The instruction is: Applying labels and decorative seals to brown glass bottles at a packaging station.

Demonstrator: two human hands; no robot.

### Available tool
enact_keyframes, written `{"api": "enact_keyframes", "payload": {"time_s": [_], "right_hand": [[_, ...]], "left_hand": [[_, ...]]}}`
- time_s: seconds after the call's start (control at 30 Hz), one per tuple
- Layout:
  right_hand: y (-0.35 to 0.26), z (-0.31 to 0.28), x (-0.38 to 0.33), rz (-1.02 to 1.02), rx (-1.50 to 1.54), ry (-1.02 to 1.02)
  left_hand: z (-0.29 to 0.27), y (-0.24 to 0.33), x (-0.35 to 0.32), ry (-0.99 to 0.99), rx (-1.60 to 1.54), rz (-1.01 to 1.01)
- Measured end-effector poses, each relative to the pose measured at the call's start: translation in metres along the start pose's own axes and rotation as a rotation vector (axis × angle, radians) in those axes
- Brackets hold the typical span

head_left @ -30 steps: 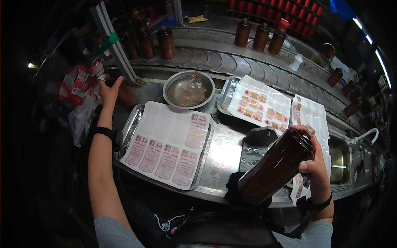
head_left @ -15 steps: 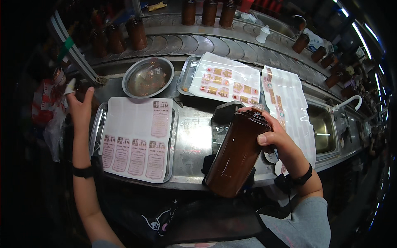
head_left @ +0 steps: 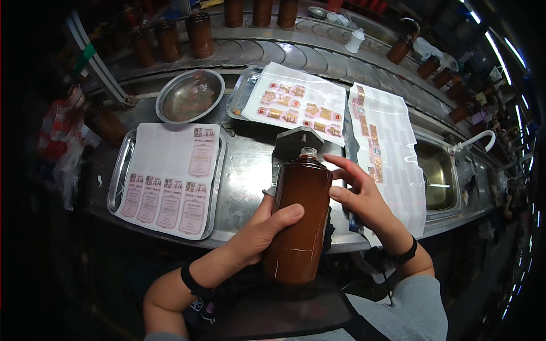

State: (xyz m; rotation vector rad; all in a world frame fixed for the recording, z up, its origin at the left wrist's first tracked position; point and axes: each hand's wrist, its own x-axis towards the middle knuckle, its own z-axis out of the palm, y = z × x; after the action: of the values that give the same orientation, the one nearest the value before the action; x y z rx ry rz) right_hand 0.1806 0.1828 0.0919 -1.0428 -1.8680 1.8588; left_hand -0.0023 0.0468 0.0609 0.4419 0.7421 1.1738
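A tall, glossy brown bottle [head_left: 301, 227] with a clear glass mouth stands nearly upright in front of me, at the counter's near edge. My left hand [head_left: 264, 230] is closed around its left side, the thumb lying across the front. The fingers behind the bottle are hidden. My right hand [head_left: 364, 196] is at the bottle's upper right, its fingers apart and curved. The right thumb is at or very near the glass; I cannot tell whether it touches. Just behind the bottle's neck is a dark metal plate [head_left: 291, 143] with a short post.
A sheet of pink labels [head_left: 170, 165] lies on a metal tray [head_left: 118, 181] at left. Gold labels on a sheet [head_left: 301, 85] cover another tray behind; a strip-label sheet [head_left: 392, 159] lies right. There are a metal bowl [head_left: 170, 116], a sink [head_left: 435, 170] and a conveyor [head_left: 290, 55] with brown bottles.
My left hand has come from the far left onto the bottle. The bottle has turned more upright, and my right hand has loosened from around its top, fingers spreading.
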Motion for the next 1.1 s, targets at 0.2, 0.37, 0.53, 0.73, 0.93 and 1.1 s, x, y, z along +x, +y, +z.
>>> {"api": "enact_keyframes", "payload": {"time_s": [0.2, 0.37, 0.53, 0.73, 0.93, 1.1], "right_hand": [[0.039, 0.01, -0.031, -0.076, 0.002, 0.026], [0.06, 0.009, -0.017, -0.091, 0.036, -0.009], [0.058, 0.002, -0.002, -0.031, 0.101, -0.108], [0.051, 0.0, 0.002, 0.128, 0.308, -0.089], [0.05, 0.003, -0.006, 0.116, 0.149, -0.04], [0.047, 0.001, -0.003, 0.122, 0.011, 0.119]], "left_hand": [[0.008, -0.011, 0.025, 0.185, 0.299, 0.143], [0.005, -0.013, 0.037, 0.244, 0.505, 0.173], [0.003, -0.011, 0.044, 0.302, 0.584, 0.204], [0.011, 0.005, 0.016, 0.352, 1.023, 0.116], [-0.034, 0.018, -0.056, 0.6, 1.007, 0.48], [-0.199, 0.087, -0.147, 1.33, 1.424, 0.554]]}}
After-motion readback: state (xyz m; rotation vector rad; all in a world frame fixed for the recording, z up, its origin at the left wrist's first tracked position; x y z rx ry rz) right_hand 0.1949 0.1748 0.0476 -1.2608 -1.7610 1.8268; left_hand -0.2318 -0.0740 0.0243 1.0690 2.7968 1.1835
